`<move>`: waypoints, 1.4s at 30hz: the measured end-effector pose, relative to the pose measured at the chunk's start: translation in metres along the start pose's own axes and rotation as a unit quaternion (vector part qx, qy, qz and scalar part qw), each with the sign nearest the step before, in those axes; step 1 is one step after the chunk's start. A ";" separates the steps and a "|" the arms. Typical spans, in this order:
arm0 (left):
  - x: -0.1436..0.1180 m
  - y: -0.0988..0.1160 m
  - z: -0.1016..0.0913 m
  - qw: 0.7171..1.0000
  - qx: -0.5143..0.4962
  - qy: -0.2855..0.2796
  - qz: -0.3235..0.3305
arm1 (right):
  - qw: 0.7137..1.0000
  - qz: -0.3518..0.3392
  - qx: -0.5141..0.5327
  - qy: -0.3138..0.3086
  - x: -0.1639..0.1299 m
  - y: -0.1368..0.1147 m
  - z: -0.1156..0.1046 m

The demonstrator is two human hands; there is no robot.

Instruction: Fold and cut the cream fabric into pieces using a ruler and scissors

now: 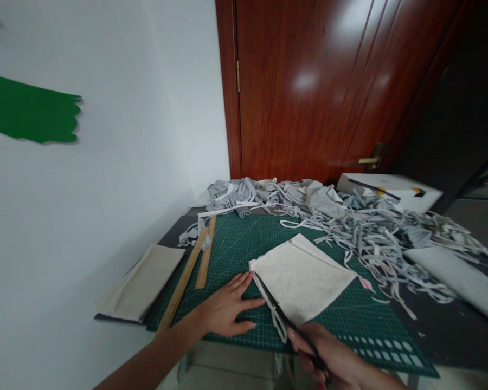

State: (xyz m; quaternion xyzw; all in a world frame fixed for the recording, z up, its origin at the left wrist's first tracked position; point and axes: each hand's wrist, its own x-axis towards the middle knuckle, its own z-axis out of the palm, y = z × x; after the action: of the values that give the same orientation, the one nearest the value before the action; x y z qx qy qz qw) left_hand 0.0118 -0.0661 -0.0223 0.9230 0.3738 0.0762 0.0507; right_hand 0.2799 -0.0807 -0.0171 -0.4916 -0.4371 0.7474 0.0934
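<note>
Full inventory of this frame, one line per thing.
cutting mat: 1, green, table centre
fabric piece: 1, off-white, on mat
scissors: 1, black, along fabric's left edge
wooden rulers: 2, tan, mat's left edge
folded cloth: 1, beige, left of mat
scrap strips: pile, grey, far and right side
box: 1, white, far right
door: 1, reddish-brown, behind table
left hand: flat on mat by fabric
right hand: grips scissors

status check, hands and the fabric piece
Left hand flat on cutting mat beside fabric piece. Right hand gripping scissors, blades along fabric's left edge. Scrap strips piled behind.
</note>
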 end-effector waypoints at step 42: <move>0.001 0.003 -0.005 1.000 -0.007 -0.003 -0.007 | 0.998 -0.046 0.033 -0.031 0.013 -0.015 0.004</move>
State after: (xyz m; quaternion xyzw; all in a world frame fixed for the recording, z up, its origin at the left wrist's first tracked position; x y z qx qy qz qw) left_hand 0.0143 -0.0674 -0.0170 0.9201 0.3800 0.0753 0.0586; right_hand 0.2660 -0.0669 -0.0137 -0.4442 -0.4369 0.7712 0.1302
